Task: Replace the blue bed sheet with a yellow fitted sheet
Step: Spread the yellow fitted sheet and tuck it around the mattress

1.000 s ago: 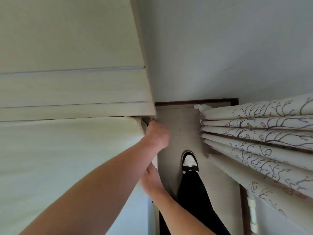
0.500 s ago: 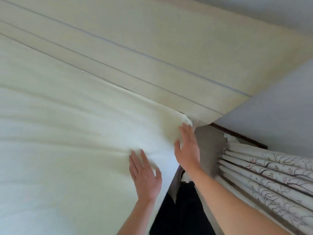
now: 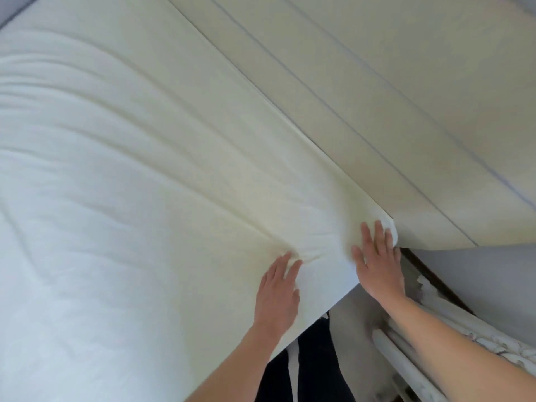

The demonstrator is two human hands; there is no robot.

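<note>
Both flat hands slid forward: left hand (image 3: 277,297), right hand (image 3: 377,265) pressing rippled yellow sheet (image 3: 145,169).

The pale yellow sheet (image 3: 145,175) covers the mattress top, stretched over the corner beside the headboard (image 3: 377,97). Long shallow wrinkles fan across it from that corner, where the cloth bunches slightly.
</note>
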